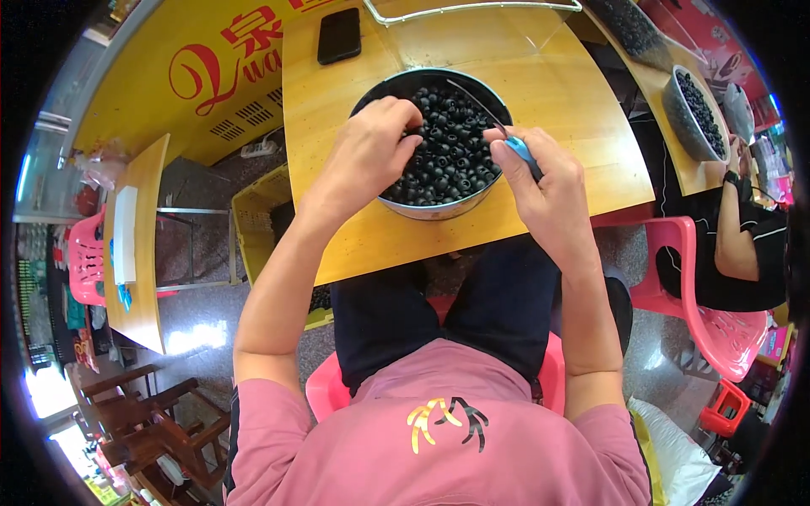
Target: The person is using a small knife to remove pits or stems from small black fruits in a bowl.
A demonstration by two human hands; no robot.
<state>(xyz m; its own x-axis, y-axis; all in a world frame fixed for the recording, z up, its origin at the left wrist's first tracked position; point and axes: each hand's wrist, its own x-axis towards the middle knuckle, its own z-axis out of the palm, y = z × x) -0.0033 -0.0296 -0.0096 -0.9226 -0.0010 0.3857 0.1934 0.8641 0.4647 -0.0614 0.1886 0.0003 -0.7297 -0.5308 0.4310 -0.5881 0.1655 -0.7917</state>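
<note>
Head view shows the left hand [369,145] curled over the left side of a round tin [439,211] full of black balls [451,152], its grip on any one unclear, while the right hand's [544,177] fingers clasp a blue-handled tool [521,151] at the tin's right rim.

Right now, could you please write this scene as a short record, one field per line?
Left hand: at the left side of the round container; whether it pinches anything is hidden
Right hand: holds a blue-handled tool, thin blade over the container
Contents: many small, dark round pieces
Surface: wood-coloured table
Also on table: black phone
Right side: another person near a second bowl
</note>
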